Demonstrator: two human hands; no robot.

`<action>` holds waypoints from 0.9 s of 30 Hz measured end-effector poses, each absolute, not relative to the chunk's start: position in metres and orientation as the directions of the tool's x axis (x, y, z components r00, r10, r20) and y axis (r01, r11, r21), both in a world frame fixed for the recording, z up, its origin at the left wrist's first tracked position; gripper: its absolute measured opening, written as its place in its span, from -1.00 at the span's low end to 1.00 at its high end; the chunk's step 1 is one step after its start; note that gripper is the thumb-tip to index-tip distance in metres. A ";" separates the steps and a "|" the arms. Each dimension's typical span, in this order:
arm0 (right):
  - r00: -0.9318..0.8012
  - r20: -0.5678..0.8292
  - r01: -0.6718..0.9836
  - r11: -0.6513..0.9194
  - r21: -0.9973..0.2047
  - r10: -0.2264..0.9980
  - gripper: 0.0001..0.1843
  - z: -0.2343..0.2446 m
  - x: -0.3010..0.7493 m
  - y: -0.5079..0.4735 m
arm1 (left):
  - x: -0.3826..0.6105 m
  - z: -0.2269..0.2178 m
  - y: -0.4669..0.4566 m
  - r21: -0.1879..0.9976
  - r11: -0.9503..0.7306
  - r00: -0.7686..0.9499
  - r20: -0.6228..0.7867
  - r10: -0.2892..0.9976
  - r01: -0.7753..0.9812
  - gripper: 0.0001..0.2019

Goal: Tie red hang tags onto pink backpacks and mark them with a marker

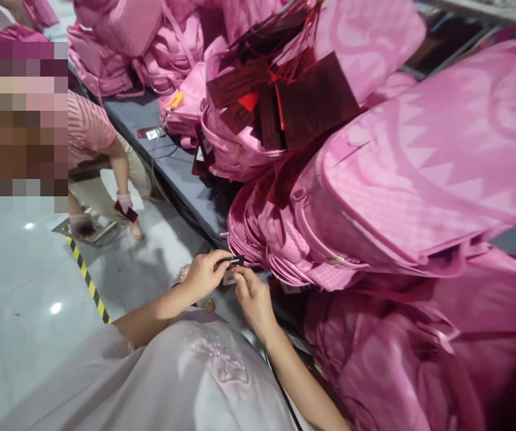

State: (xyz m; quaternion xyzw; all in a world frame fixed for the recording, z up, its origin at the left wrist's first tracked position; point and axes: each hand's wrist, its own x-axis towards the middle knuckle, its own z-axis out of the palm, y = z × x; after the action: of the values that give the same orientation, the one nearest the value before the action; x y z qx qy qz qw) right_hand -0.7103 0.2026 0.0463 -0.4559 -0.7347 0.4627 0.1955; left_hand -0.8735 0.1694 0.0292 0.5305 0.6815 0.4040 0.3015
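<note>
In front of my body, my left hand (205,276) pinches a small dark tag (238,260) between thumb and fingertips. Close beside it, my right hand (254,299) has its thumb and forefinger pressed together on a thin red string (234,269) at that tag. A whitish label (230,277) shows below the fingers, partly covered. Just beyond both hands is the strap bundle of a pink backpack (384,179), which lies on its side with a dark thread loop on top.
Dark red hang tags (321,99) with red strings lie on another pink backpack (240,149). An orange-tipped tool (176,100) and a label (152,133) are on the grey table (127,120). More pink backpacks (410,353) are at right. At left, a gloved person (91,131) bends down.
</note>
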 end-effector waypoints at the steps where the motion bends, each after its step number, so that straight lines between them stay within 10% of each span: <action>1: -0.476 -0.129 0.483 0.136 -0.865 0.870 -0.58 0.047 -0.711 0.204 | -0.874 0.031 0.174 0.874 0.096 -0.235 0.021 0.972 0.476 -0.77; 15: -0.217 -0.066 0.605 0.081 -0.792 0.974 -0.62 0.065 -0.755 0.231 | -0.920 0.047 0.234 0.899 -0.070 -0.005 0.080 0.997 0.432 -0.78; 20: -0.163 -0.053 0.647 0.066 -0.759 0.985 -0.68 0.065 -0.769 0.233 | -0.930 0.037 0.234 0.689 -0.386 0.206 0.333 0.920 0.614 -0.73; 23: -0.098 -0.064 0.526 -0.003 -0.850 0.993 -0.70 0.062 -0.774 0.234 | -0.934 0.042 0.234 0.572 -0.554 0.347 0.437 0.830 0.604 -0.68; 27: -0.121 -0.161 0.145 -0.143 -0.979 0.980 -0.62 0.056 -0.775 0.232 | -0.939 0.059 0.244 0.789 -0.518 0.294 0.436 0.851 0.330 -0.79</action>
State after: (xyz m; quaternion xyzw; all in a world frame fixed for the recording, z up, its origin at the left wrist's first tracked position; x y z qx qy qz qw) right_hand -0.7747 0.2325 0.0555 -0.5356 -0.5251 0.5335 0.3910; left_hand -0.9388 0.2441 0.0590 0.7490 0.3940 0.4449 0.2929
